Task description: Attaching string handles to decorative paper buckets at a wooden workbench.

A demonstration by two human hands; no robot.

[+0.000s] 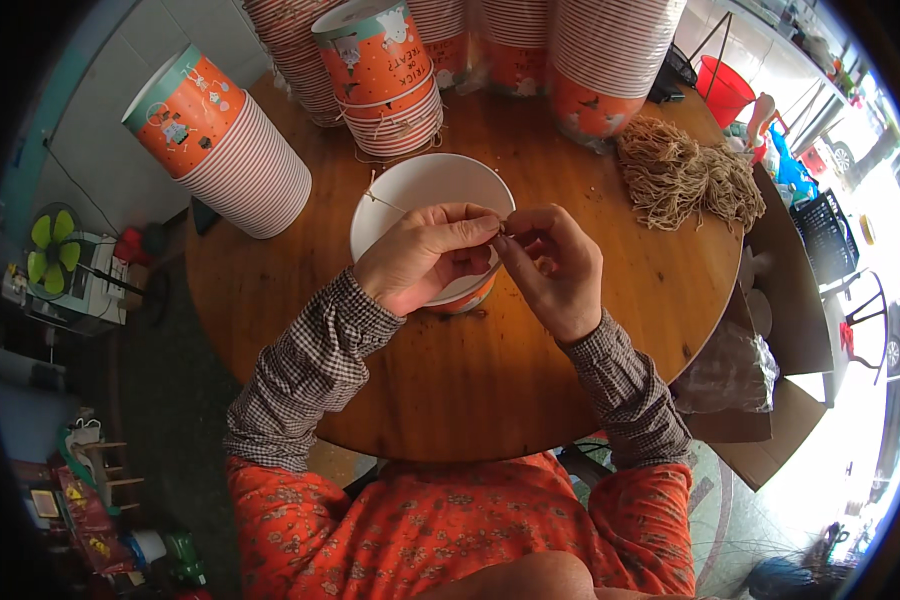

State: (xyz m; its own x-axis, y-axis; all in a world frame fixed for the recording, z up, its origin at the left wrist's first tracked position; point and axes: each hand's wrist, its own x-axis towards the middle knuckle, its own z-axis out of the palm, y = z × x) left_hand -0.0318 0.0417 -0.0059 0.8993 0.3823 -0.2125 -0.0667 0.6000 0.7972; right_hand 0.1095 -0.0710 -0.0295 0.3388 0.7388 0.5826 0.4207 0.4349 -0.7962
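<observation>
At frame centre, the left hand and right hand pinch a thin string between their fingertips over a white paper bucket, its inside bare. Stacks of orange buckets fill the top; a string bundle lies upper right.

Daylight from right, overexposed there; left dim; fisheye bending, dark vignette corners.
</observation>
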